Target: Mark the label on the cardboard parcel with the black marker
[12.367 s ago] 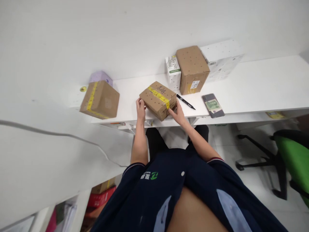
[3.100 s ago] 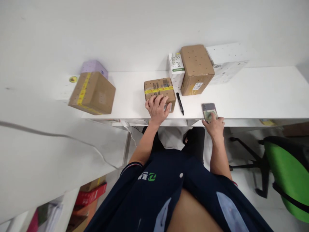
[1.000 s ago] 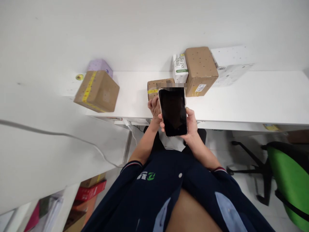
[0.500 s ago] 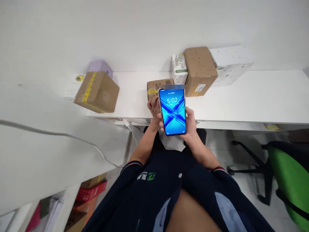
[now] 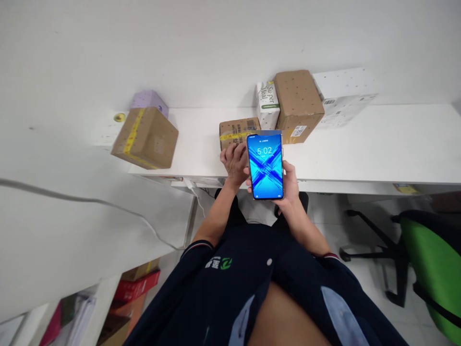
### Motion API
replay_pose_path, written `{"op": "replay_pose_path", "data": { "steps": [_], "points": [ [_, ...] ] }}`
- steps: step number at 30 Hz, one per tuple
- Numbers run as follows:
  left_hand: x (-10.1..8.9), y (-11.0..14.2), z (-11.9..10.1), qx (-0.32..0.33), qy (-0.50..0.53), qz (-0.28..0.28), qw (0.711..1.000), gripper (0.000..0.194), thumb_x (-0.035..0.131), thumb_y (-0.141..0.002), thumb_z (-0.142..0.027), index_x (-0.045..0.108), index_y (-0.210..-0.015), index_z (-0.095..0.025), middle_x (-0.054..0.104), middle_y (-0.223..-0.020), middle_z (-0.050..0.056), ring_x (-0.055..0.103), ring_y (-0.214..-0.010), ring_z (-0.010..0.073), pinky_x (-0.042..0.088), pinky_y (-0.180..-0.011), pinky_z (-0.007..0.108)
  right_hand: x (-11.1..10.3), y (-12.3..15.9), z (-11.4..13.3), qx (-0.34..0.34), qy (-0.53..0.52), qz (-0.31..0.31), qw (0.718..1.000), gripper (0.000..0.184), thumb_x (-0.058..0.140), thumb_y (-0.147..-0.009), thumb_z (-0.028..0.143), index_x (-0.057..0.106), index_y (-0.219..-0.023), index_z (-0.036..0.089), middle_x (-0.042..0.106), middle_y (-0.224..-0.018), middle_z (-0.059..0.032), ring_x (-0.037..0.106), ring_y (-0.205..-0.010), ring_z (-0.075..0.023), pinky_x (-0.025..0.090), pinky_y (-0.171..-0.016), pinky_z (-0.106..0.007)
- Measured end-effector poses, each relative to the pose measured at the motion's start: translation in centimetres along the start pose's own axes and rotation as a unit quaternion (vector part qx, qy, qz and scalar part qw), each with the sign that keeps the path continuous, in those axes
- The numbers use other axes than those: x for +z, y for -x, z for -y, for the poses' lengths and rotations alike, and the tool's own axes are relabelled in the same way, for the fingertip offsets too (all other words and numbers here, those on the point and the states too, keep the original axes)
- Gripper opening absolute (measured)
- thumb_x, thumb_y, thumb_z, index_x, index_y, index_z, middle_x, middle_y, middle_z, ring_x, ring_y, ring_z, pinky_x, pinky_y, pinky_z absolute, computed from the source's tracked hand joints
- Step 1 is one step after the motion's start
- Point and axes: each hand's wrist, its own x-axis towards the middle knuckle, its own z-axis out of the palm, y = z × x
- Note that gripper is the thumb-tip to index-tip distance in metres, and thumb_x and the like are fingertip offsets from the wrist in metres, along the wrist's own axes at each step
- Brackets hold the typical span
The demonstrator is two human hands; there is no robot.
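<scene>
I have the right hand (image 5: 288, 185) wrapped around a smartphone (image 5: 267, 166), gripping it by its edges and holding it upright above the front edge of the white surface (image 5: 360, 144). Its screen faces me, lit blue with a crossed pattern and the time 5:02. My left hand (image 5: 236, 161) lies flat on the front of a small cardboard box (image 5: 237, 132) with a band of yellow tape across it, fingers spread over the box and not clenched around it. The phone sits just beside that hand, covering the box's right corner from my view.

Further back on the surface, a taller brown cardboard box (image 5: 298, 103) stands against the wall, with a white carton with green print (image 5: 268, 103) touching its left side and a white box (image 5: 344, 93) on its right. Well off to the left, another cardboard box with yellow tape (image 5: 146, 138) sits tilted, a purple box (image 5: 148, 100) just behind it. A green office chair (image 5: 432, 259) stands on the floor to the right.
</scene>
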Motion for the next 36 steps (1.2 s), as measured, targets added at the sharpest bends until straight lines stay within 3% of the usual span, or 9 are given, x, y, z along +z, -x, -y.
{"op": "replay_pose_path", "data": {
  "steps": [3,6,9,14,18,25,28,32,36],
  "points": [
    [-0.4,-0.3,-0.7,0.036,-0.048,-0.019,0.998,0.043,0.056,-0.086,-0.06,0.072,-0.115,-0.033,0.069,-0.124,0.008,0.052,-0.128,0.0332,0.018,-0.115,0.054,-2.4,0.8,0.9,-0.074,0.093,-0.079,0.99,0.065,0.047,-0.079,0.07,0.058,-0.12,0.021,0.073,-0.103,-0.0101,0.07,-0.09,-0.028,0.06,-0.072,-0.043],
    [-0.6,-0.4,-1.1,0.036,-0.063,-0.013,0.997,0.041,0.058,-0.086,-0.058,0.073,-0.114,-0.031,0.069,-0.124,0.009,0.053,-0.126,0.0342,0.018,-0.114,0.054,-5.9,1.9,2.2,-0.159,0.237,-0.234,0.929,0.062,0.052,-0.079,0.064,0.054,-0.127,0.026,0.07,-0.105,-0.0066,0.068,-0.082,-0.0219,0.056,-0.066,-0.035],
    [-0.6,-0.4,-1.2,0.033,-0.065,-0.011,0.997,0.041,0.058,-0.087,-0.057,0.073,-0.114,-0.031,0.069,-0.124,0.009,0.053,-0.126,0.0343,0.019,-0.114,0.054,-9.5,3.0,3.5,-0.192,0.458,-0.391,0.775,0.056,0.054,-0.083,0.054,0.055,-0.132,0.028,0.067,-0.108,-0.0066,0.064,-0.088,-0.0214,0.054,-0.078,-0.038],
    [-0.6,-0.4,-1.1,0.037,-0.07,-0.012,0.997,0.042,0.057,-0.087,-0.057,0.073,-0.114,-0.03,0.069,-0.124,0.009,0.053,-0.125,0.0336,0.019,-0.114,0.053,-13.8,3.7,5.1,-0.055,0.721,-0.521,0.454,0.059,0.056,-0.087,0.047,0.054,-0.141,0.025,0.059,-0.123,-0.0197,0.056,-0.108,-0.0355,0.043,-0.092,-0.055],
    [-0.5,-0.5,-1.1,0.048,-0.08,-0.024,0.995,0.04,0.06,-0.085,-0.056,0.073,-0.112,-0.03,0.07,-0.122,0.01,0.055,-0.123,0.0344,0.019,-0.112,0.054,-16.1,3.4,5.6,0.005,0.778,-0.52,0.351,0.06,0.055,-0.089,0.049,0.053,-0.142,0.02,0.055,-0.128,-0.0246,0.052,-0.111,-0.0388,0.041,-0.091,-0.056],
    [-1.9,-0.7,-2.6,0.058,-0.074,-0.019,0.995,0.037,0.058,-0.088,-0.052,0.072,-0.113,-0.029,0.07,-0.12,0.009,0.055,-0.121,0.0319,0.023,-0.112,0.053,-16.7,3.0,6.2,-0.058,0.773,-0.497,0.389,0.052,0.057,-0.087,0.05,0.064,-0.127,0.017,0.052,-0.139,-0.0237,0.044,-0.123,-0.0396,0.038,-0.097,-0.056],
    [-3.6,-1.4,-3.0,0.049,-0.049,-0.055,0.996,0.041,0.05,-0.093,-0.052,0.069,-0.117,-0.025,0.068,-0.12,0.01,0.055,-0.121,0.0276,0.031,-0.111,0.047,-14.0,1.7,5.6,-0.125,0.727,-0.438,0.513,0.053,0.053,-0.089,0.053,0.068,-0.119,0.012,0.067,-0.115,-0.0211,0.059,-0.102,-0.0306,0.046,-0.091,-0.046],
    [-5.7,-2.5,-2.0,-0.117,-0.03,-0.079,0.99,0.059,0.048,-0.092,-0.061,0.056,-0.132,-0.019,0.058,-0.128,0.016,0.053,-0.123,0.0277,0.041,-0.106,0.044,-9.1,-1.7,3.7,-0.182,0.612,-0.313,0.703,0.062,0.041,-0.09,0.068,0.07,-0.109,0.017,0.069,-0.082,-0.0075,0.06,-0.065,-0.018,0.051,-0.068,-0.033],
    [-7.3,-2.6,-0.2,-0.2,0.039,0.045,0.978,0.058,0.048,-0.09,-0.064,0.06,-0.127,-0.022,0.063,-0.114,0.013,0.061,-0.11,0.0259,0.05,-0.096,0.04,-5.8,-5.1,1.9,-0.174,0.564,-0.234,0.773,0.061,0.043,-0.089,0.07,0.068,-0.113,0.02,0.062,-0.067,-0.0003,0.053,-0.051,-0.0129,0.049,-0.059,-0.029]
  ]
}}
